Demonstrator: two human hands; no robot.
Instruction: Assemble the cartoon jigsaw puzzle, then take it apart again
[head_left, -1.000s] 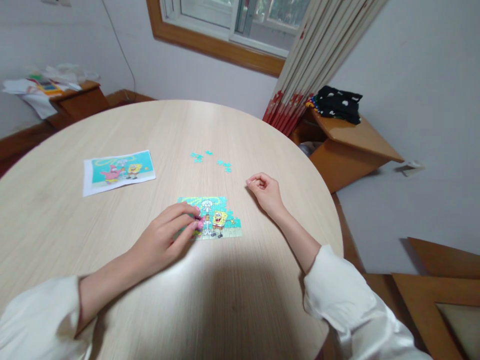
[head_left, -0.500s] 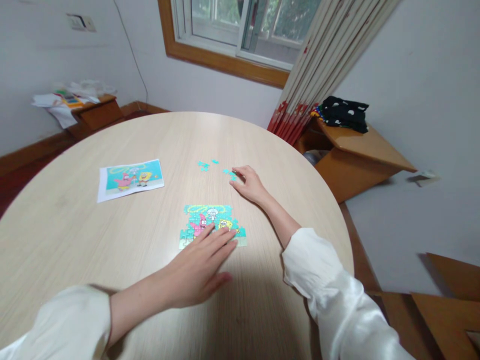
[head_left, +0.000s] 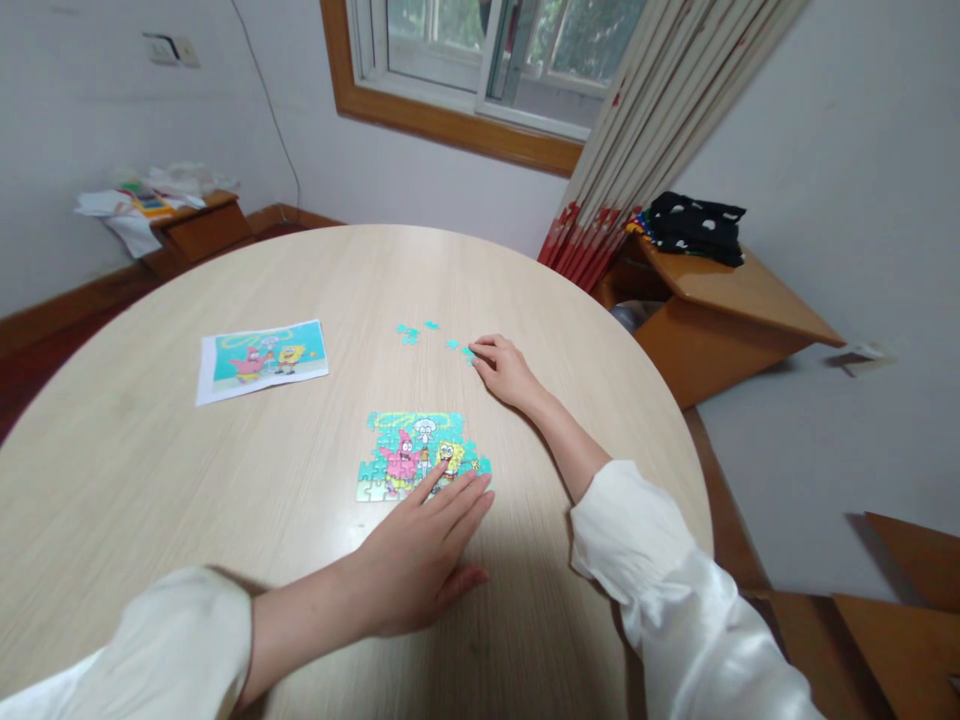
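A partly joined jigsaw puzzle (head_left: pixel 405 465) of cartoon figures lies on the round wooden table (head_left: pixel 315 540). Its right edge is stepped. My left hand (head_left: pixel 420 560) rests flat with fingers stretched out, the fingertips over the puzzle's lower right part and hiding some of it. Farther off, my right hand (head_left: pixel 510 372) has its thumb and fingertips closed on a small turquoise puzzle piece (head_left: pixel 468 354) at the table surface. Just left of those fingertips lies another loose piece (head_left: pixel 452 344). More turquoise pieces (head_left: pixel 408 333) are grouped beyond the puzzle, with a single piece (head_left: pixel 431 325) beside them.
On the table's left side lies a printed picture sheet (head_left: pixel 262 362) with the same cartoon scene. A wooden stand (head_left: pixel 720 300) with dark folded cloth (head_left: pixel 697 228) is at the right, near the curtain (head_left: pixel 645 130). Papers (head_left: pixel 127 215) sit on a low cabinet at back left.
My left hand has slid right and nearer to me, uncovering more of the puzzle's middle. My right hand has shifted slightly right, and its fingers have closed together at the piece.
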